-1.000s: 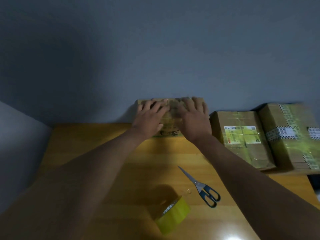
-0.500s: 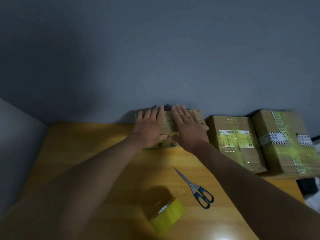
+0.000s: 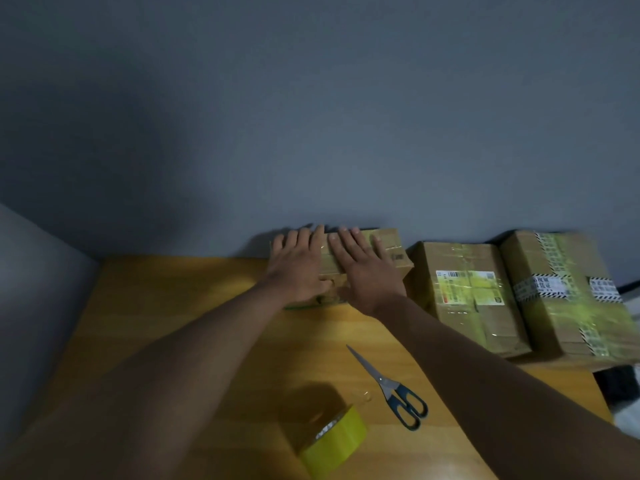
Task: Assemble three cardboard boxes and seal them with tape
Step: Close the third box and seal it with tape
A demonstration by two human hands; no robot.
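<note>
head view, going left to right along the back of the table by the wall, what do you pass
left hand → right hand, both flat on the small box → labelled box → striped-tape box

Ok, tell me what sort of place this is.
Probably a plain room at home or a small packing corner: a yellowish wooden table pushed against a bare grey wall, taped brown cardboard parcels with shipping labels, a yellow tape roll and blue-handled scissors.

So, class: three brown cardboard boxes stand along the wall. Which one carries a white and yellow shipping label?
The middle brown cardboard box. The box under both hands shows only clear tape; the rightmost box bears black-and-white striped tape.
</note>
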